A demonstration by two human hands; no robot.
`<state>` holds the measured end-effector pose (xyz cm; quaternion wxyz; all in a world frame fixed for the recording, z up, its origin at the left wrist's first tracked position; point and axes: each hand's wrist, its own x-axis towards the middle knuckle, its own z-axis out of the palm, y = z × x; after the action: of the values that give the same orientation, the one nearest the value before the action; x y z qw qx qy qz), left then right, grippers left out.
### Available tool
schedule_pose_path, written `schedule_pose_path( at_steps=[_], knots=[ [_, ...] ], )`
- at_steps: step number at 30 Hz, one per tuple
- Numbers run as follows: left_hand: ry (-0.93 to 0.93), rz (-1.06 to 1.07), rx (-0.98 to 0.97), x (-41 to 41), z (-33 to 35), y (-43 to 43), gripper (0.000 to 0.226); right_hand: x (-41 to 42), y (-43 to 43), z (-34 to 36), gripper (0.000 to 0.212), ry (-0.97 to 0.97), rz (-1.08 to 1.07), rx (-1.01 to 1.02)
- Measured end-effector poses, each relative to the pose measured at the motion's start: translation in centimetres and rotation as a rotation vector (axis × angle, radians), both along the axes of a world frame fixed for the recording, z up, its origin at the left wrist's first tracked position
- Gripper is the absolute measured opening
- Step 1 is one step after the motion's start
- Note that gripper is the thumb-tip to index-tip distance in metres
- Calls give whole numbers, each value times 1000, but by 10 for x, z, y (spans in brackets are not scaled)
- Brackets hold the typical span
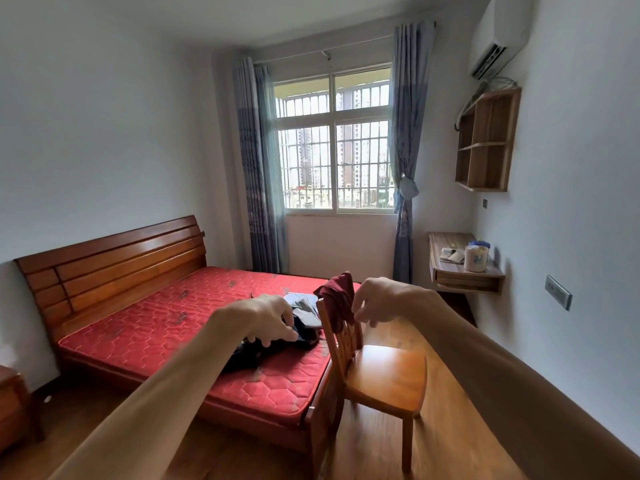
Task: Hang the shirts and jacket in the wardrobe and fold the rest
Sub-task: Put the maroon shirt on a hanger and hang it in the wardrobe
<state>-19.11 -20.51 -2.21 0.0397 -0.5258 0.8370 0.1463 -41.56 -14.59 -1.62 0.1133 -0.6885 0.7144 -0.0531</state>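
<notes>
Clothes lie piled on the bed; a maroon garment drapes the chair back. The left hand hovers over the pile and the right hand just beside the garment, both loosely curled, gripping nothing.

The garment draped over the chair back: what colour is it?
Dark red: a plain maroon garment, best seen in the head view, on the wooden chair.

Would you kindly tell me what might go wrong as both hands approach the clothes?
The dark red garment hangs loosely over the light wooden chair; a tug from the right hand might drop it or tip the chair. The pile of dark and grey clothes lies near an edge of the red quilted mattress; the left hand may drag pieces off.
</notes>
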Motion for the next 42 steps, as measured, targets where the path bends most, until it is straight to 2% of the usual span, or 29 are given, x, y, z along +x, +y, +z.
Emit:
schedule_pose_path(
  at_steps=[8,16,27,32,42],
  knots=[
    [3,-32,41,-56,-13,-68,37,-57,-72,-27,18,-149,-11,2],
    [11,-55,93,-66,-40,-170,38,-75,-170,-50,24,-24,-8,104],
    [8,-125,99,-74,-61,-347,36,-78,-335,-61,22,-57,-77,70],
    [44,-188,140,-87,-94,-408,28,-87,-380,-82,27,19,-74,176],
    [-82,-184,297,-156,-147,-516,37,-148,-481,-132,31,-7,-94,388]
  ],
)
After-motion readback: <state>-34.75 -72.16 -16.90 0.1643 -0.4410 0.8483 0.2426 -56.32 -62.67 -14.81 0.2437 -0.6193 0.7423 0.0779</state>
